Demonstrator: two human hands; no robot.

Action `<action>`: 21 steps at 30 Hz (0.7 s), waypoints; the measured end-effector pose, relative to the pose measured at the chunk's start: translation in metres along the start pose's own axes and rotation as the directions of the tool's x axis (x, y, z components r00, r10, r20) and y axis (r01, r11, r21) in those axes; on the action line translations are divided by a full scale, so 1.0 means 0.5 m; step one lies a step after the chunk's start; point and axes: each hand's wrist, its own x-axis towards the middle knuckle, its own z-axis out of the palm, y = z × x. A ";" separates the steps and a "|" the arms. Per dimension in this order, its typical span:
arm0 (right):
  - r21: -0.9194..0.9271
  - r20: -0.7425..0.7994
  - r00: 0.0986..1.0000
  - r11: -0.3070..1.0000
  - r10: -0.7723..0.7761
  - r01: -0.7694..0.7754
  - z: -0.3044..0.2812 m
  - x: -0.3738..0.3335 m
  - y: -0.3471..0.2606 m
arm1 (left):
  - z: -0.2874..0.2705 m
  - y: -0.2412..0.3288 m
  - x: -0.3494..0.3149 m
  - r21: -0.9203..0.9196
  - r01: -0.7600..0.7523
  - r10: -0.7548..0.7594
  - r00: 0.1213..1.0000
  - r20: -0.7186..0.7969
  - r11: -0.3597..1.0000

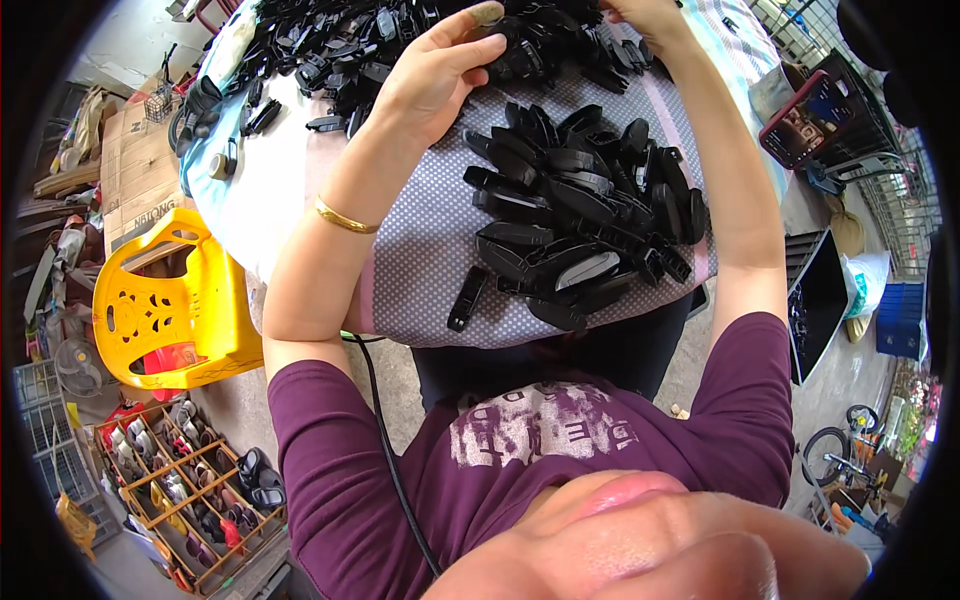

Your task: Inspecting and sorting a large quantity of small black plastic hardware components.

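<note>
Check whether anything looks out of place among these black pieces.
One black piece juts out at the lower-left edge of the near pile, so it looks slightly stray. I see no clear damage.

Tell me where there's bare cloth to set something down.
The roomiest patch is dotted cloth between the left forearm and the near pile of black clips. White cloth between that forearm and the yellow chair is open too. It is crowded along the top, where the left hand and right hand are at the far heap.
</note>
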 end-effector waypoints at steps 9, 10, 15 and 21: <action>0.629 0.081 0.995 0.777 -0.049 -0.013 0.112 -0.157 -0.182 | 0.041 -0.004 -0.008 -0.049 -0.118 0.120 0.992 0.040 0.992; 0.580 0.071 0.990 0.813 -0.124 0.060 0.121 -0.160 -0.170 | 0.043 -0.002 -0.009 0.007 -0.134 0.134 0.991 0.007 0.991; 0.400 0.068 0.983 0.907 -0.173 0.132 0.133 -0.183 -0.163 | 0.039 -0.006 -0.011 0.113 -0.194 0.192 0.981 0.029 0.974; 0.416 0.037 0.971 0.887 -0.235 0.199 0.141 -0.206 -0.181 | 0.050 0.004 -0.020 0.259 -0.297 0.328 0.941 -0.083 0.919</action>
